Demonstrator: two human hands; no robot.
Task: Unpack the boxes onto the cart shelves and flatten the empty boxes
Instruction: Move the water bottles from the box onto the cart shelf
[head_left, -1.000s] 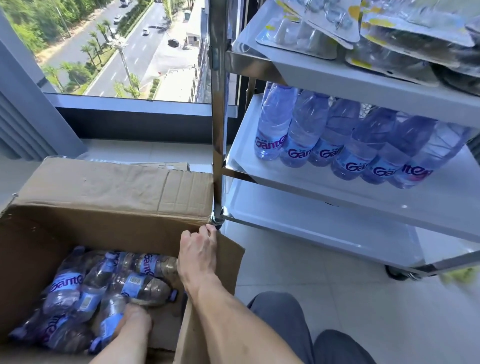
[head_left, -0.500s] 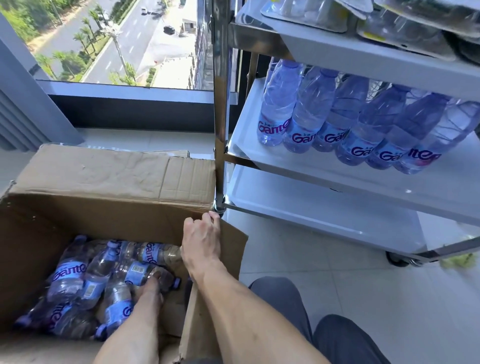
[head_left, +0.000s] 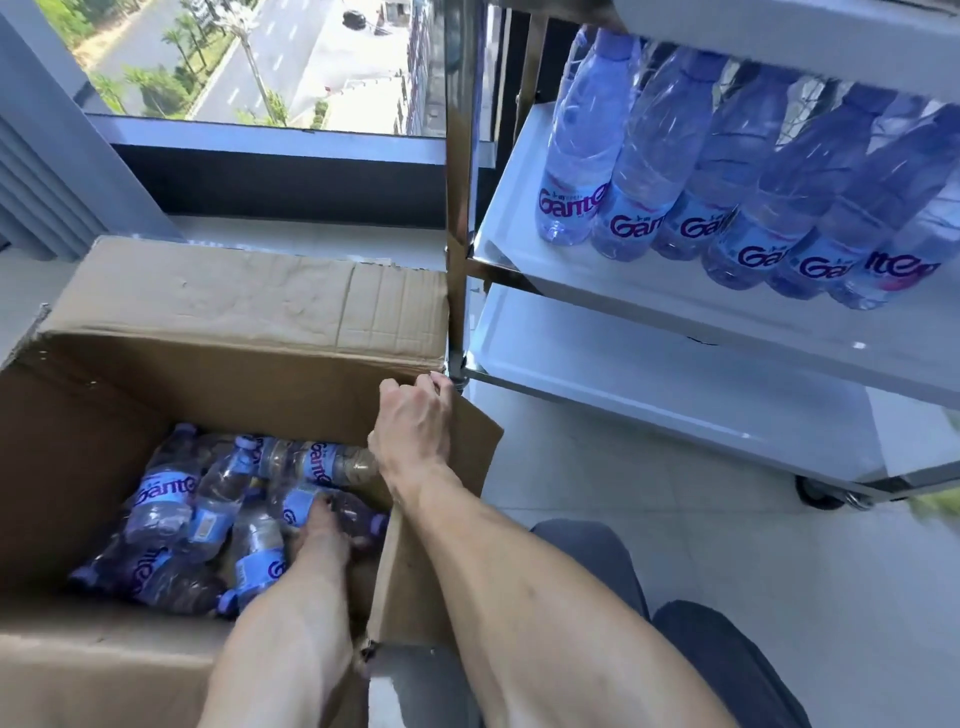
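Note:
An open cardboard box sits on the floor at the left, with several blue-labelled water bottles lying in its bottom. My left hand reaches down inside and lies on one bottle near the right wall; its fingers are partly hidden. My right hand grips the top edge of the box's right flap. The metal cart stands at the right, and a row of several water bottles stands on its middle shelf.
The cart's bottom shelf holds nothing in view. A cart wheel rests on the tiled floor. A window and sill run behind the box. My knees are at the lower right.
My left hand has moved right and forward inside the box onto a bottle by the right wall. The right hand stays on the flap edge. The view has tilted down.

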